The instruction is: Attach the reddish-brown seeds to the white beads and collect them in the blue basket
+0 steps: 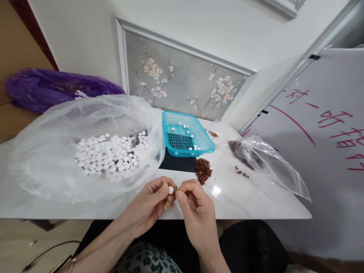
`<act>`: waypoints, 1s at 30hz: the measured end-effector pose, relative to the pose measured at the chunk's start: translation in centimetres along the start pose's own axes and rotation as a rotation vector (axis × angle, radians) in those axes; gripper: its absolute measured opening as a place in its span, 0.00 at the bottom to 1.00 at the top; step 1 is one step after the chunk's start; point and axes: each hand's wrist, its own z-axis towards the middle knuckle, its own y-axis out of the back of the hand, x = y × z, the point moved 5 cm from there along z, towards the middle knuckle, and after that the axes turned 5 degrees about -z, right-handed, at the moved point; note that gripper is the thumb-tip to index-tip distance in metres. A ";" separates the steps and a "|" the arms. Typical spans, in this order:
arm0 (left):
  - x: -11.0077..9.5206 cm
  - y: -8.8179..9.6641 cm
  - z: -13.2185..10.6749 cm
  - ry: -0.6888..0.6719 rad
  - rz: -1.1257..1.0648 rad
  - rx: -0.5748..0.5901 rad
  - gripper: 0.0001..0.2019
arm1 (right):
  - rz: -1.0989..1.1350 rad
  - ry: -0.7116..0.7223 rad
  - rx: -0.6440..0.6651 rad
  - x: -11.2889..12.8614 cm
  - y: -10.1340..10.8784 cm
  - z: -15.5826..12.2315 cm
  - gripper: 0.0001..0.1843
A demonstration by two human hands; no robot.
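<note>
Between the thumb and fingers of my left hand (155, 201) is a small white ball (171, 190). My right hand (197, 206) is pinched closed right beside the ball, its fingertips at the ball's right side. Whatever is in that pinch is too small to make out. Just beyond my hands lies a pile of small reddish-brown pieces (203, 171). A clear plastic bag (57, 159) on the left holds many similar white balls (109, 153). Behind the pile, a blue plastic basket (209, 147) has several white balls in it.
A purple bag (36, 89) with some white balls lies at the back left. On the right, a clear zip bag (273, 167) holds brown material, with a few loose bits (241, 172) near it. A black mat (176, 163) is under the basket. The white table (256, 204) meets a whiteboard (321, 151).
</note>
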 end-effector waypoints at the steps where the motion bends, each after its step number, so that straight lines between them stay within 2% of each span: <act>1: 0.0 0.0 0.0 0.000 0.005 0.000 0.11 | -0.002 0.000 0.003 0.0 -0.1 0.0 0.07; 11: -0.2 -0.1 -0.1 -0.031 0.014 -0.029 0.10 | -0.049 0.006 -0.012 0.1 -0.2 -0.1 0.07; 17: -0.3 0.2 -0.1 -0.054 0.040 -0.081 0.10 | -0.013 -0.064 -0.009 -0.4 -0.7 0.1 0.07; 20: -0.4 0.2 -0.1 -0.069 0.085 -0.091 0.09 | 0.064 -0.113 -0.027 -0.8 -0.5 0.3 0.04; 21: -0.4 0.1 0.0 -0.072 0.100 -0.085 0.09 | 0.114 -0.123 -0.004 -0.9 -0.4 0.5 0.01; 24: -0.5 -0.1 0.0 -0.074 0.140 -0.055 0.10 | 0.198 -0.098 0.194 -0.6 -0.3 0.7 0.10; 26: -0.5 -0.3 0.0 -0.069 0.150 -0.033 0.13 | 0.140 -0.052 0.298 -0.3 -0.1 0.8 0.13; 30: -0.4 -0.3 -0.2 -0.060 0.173 -0.024 0.17 | 0.013 -0.009 0.298 0.0 0.4 0.7 0.13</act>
